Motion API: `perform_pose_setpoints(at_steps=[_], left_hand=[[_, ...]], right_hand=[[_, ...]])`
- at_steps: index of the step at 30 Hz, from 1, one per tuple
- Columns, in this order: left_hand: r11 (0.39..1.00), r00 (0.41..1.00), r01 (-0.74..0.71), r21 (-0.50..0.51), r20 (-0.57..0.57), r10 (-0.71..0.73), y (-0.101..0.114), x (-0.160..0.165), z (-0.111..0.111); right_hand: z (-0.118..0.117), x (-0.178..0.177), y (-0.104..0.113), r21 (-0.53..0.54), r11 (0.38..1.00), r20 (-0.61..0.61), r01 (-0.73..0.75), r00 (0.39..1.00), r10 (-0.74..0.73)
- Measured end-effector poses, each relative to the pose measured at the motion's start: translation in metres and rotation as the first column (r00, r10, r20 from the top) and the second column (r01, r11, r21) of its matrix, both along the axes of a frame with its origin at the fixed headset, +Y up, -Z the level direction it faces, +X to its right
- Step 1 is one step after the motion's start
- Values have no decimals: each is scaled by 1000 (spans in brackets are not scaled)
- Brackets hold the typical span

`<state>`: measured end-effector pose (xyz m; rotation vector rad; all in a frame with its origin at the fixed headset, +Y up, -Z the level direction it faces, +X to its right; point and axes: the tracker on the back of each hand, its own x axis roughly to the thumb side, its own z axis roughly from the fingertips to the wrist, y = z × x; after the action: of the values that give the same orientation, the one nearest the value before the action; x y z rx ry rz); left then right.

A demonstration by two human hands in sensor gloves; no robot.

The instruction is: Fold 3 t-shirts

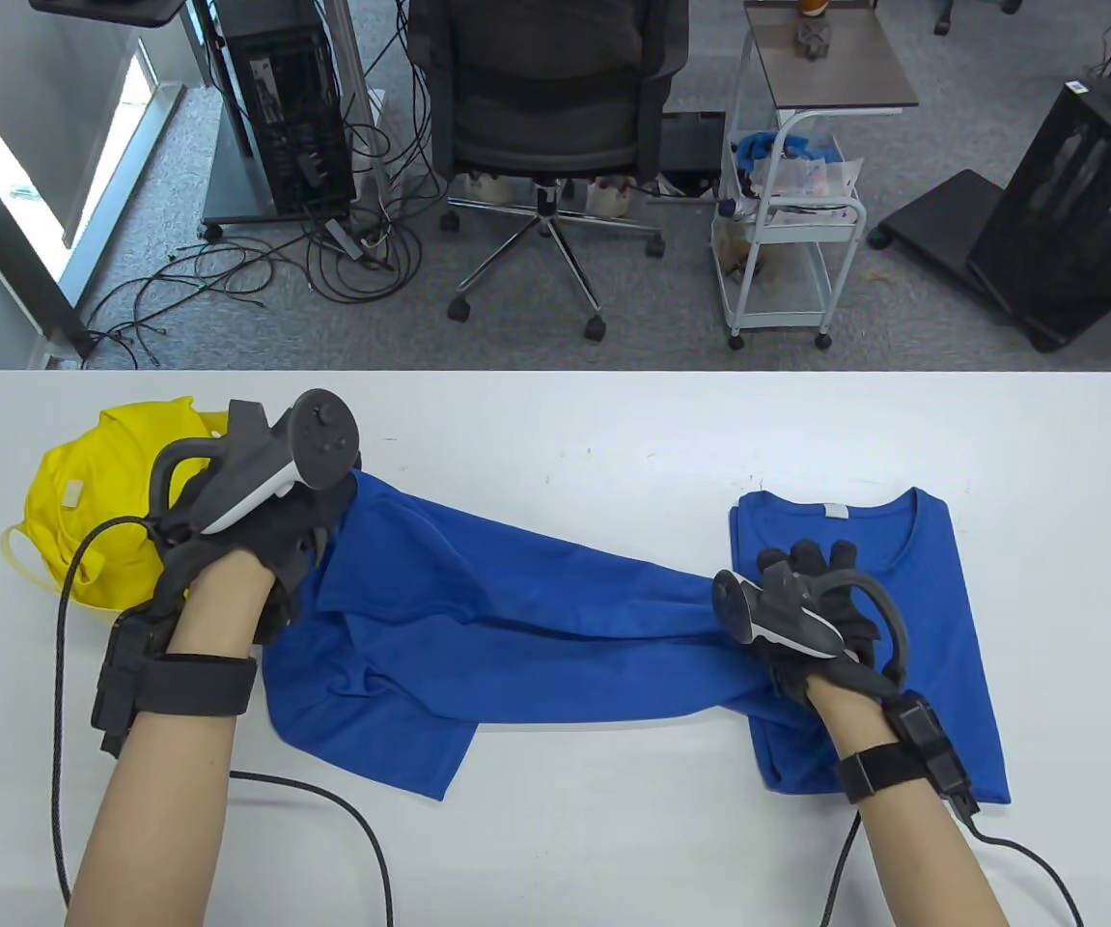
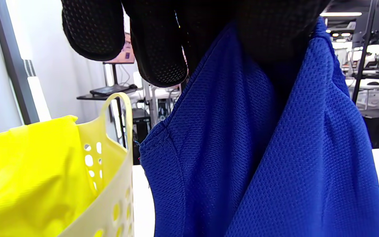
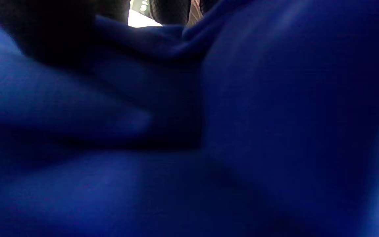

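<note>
White table (image 1: 613, 425) fronts grey carpet, an office chair (image 1: 545, 106) and a white cart (image 1: 791, 241); an unfolded blue t-shirt (image 1: 478, 618), fine mesh knit, stretches across the table; left hand (image 1: 246, 512) grips one end raised, right hand (image 1: 806, 618) grips the other over a folded blue t-shirt (image 1: 941, 579); yellow t-shirt (image 1: 92, 483) fills a perforated yellow basket (image 2: 117, 184).

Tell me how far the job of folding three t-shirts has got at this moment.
Done: one folded blue t-shirt lies flat on the table. In hand: a second blue t-shirt, stretched between the left hand and the right hand. Left: the yellow t-shirt, bunched in its basket.
</note>
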<state>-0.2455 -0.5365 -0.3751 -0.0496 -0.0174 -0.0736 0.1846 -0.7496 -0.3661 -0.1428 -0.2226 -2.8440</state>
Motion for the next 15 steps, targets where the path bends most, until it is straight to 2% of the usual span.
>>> perform_pose_setpoints(at_steps=[2, 4, 7, 11, 15], left_hand=[[1000, 1000, 1, 2, -8, -1, 2, -5, 3], [1000, 1000, 4, 8, -21, -4, 4, -11, 7], [1000, 999, 5, 9, -44, -4, 6, -19, 10], [1000, 998, 2, 10, -66, -1, 7, -29, 17], [1000, 998, -8, 7, -66, 8, 4, -32, 25]], right_hand=[[0, 6, 3, 13, 997, 32, 80, 996, -81], [4, 14, 15, 31, 991, 28, 129, 991, -130], [12, 27, 37, 52, 979, 31, 196, 980, -197], [26, 57, 70, 100, 935, 89, 341, 932, -350], [41, 73, 82, 131, 910, 93, 393, 909, -406]])
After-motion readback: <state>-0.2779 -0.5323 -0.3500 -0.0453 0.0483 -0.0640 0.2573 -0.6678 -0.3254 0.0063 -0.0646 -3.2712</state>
